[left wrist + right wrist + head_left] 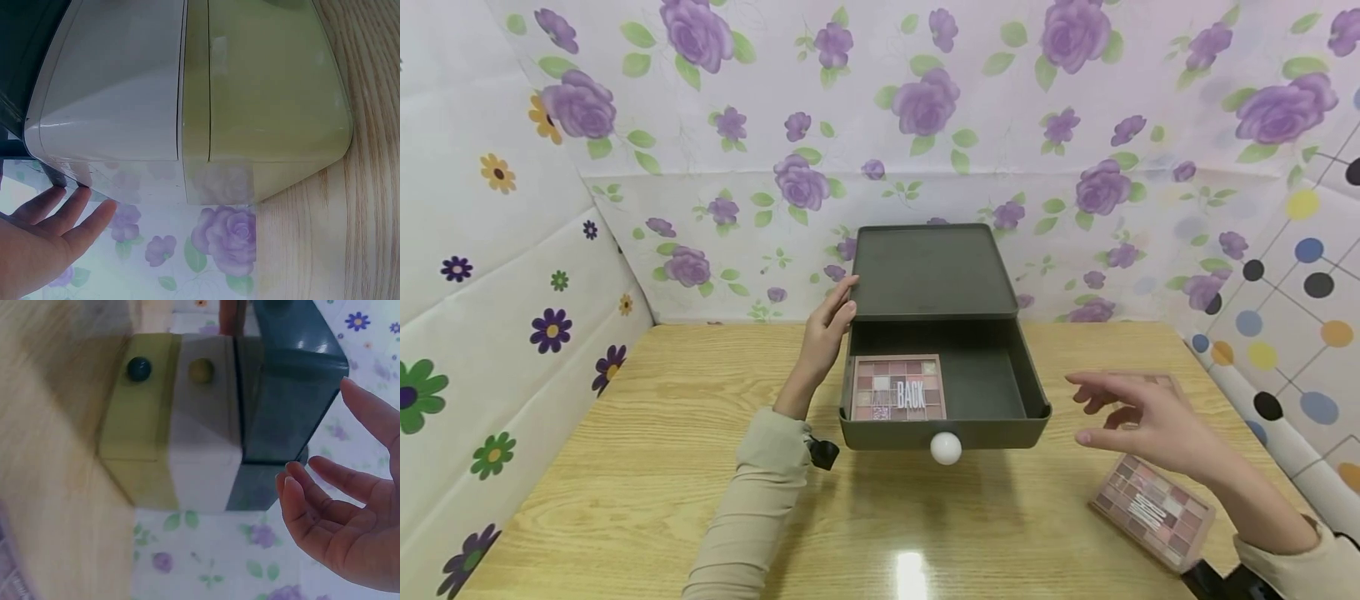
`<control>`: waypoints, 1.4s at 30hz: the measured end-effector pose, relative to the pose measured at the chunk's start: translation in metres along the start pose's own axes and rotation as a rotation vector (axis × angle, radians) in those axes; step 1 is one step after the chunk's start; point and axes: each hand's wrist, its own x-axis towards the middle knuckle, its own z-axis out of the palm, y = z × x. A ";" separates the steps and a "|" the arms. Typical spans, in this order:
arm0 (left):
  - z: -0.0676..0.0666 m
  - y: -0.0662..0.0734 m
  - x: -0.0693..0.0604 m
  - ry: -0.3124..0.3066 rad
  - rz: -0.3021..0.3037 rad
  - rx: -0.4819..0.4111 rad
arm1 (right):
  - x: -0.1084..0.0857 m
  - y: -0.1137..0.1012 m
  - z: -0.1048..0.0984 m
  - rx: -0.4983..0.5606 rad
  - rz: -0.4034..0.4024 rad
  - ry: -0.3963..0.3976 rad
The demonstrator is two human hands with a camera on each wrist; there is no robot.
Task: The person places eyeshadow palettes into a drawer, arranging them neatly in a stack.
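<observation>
A small stacked drawer cabinet has its dark green top drawer pulled out, with a white knob in front. Inside, on the left, lies an eyeshadow palette printed "BACK". My left hand rests against the cabinet's upper left side, fingers extended. In the left wrist view that hand's fingers lie by the cabinet's far edge. Held in the air right of the drawer, my right hand has loosely bent fingers and holds nothing. The right wrist view shows its fingertips beside the green drawer.
Under the green level are a white drawer and a yellow drawer. A second palette lies on the wooden table at right; another is partly hidden behind my right hand. Flowered cloth hangs behind.
</observation>
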 end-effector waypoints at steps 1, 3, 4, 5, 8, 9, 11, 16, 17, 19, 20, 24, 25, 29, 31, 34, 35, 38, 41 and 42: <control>0.000 0.000 0.000 0.000 -0.001 0.000 | -0.004 0.004 0.002 0.007 0.005 -0.002; 0.000 0.000 0.000 0.001 -0.004 0.000 | -0.012 0.013 0.005 0.029 0.033 -0.016; 0.000 0.000 0.000 0.003 -0.006 0.001 | -0.016 0.017 0.007 0.039 0.053 -0.019; -0.001 0.000 0.000 0.003 -0.005 0.000 | -0.020 0.022 0.009 0.045 0.075 -0.022; -0.001 -0.001 0.000 0.008 -0.003 0.001 | -0.030 0.035 0.014 0.036 0.105 -0.022; 0.000 -0.001 0.000 0.009 -0.002 0.002 | -0.033 0.039 0.015 0.027 0.112 -0.018; 0.000 -0.001 0.001 0.010 -0.003 0.002 | -0.040 0.047 0.018 0.014 0.127 -0.015; 0.000 -0.002 0.000 0.004 -0.013 -0.003 | -0.059 0.065 0.022 -0.010 0.207 -0.019; 0.001 -0.002 0.000 0.001 -0.012 -0.006 | -0.063 0.068 0.023 -0.021 0.229 -0.024; 0.001 -0.002 0.000 -0.003 -0.013 -0.008 | -0.071 0.075 0.023 -0.037 0.266 -0.033; 0.001 -0.002 0.000 -0.004 -0.012 -0.009 | -0.075 0.077 0.023 -0.046 0.288 -0.043; 0.001 -0.001 0.000 -0.008 -0.011 -0.007 | -0.089 0.088 0.023 -0.080 0.358 -0.068; 0.001 -0.001 0.000 -0.008 -0.010 -0.007 | -0.093 0.091 0.023 -0.090 0.371 -0.077; 0.001 -0.001 0.000 -0.009 -0.009 -0.002 | -0.104 0.102 0.021 -0.166 0.413 -0.082; 0.000 -0.002 0.000 -0.008 -0.008 -0.002 | -0.109 0.107 0.020 -0.209 0.416 -0.077; 0.000 -0.002 0.000 -0.008 -0.005 -0.002 | -0.118 0.116 0.020 -0.284 0.408 -0.062; -0.001 -0.003 0.000 -0.009 -0.002 -0.004 | -0.120 0.119 0.019 -0.314 0.410 -0.060; -0.001 -0.003 0.000 -0.014 0.003 -0.009 | -0.127 0.126 0.018 -0.389 0.439 -0.072; -0.001 -0.003 0.000 -0.014 0.003 -0.008 | -0.133 0.131 0.016 -0.437 0.459 -0.083; -0.001 -0.002 0.000 -0.011 0.001 -0.005 | -0.134 0.131 0.016 -0.442 0.472 -0.091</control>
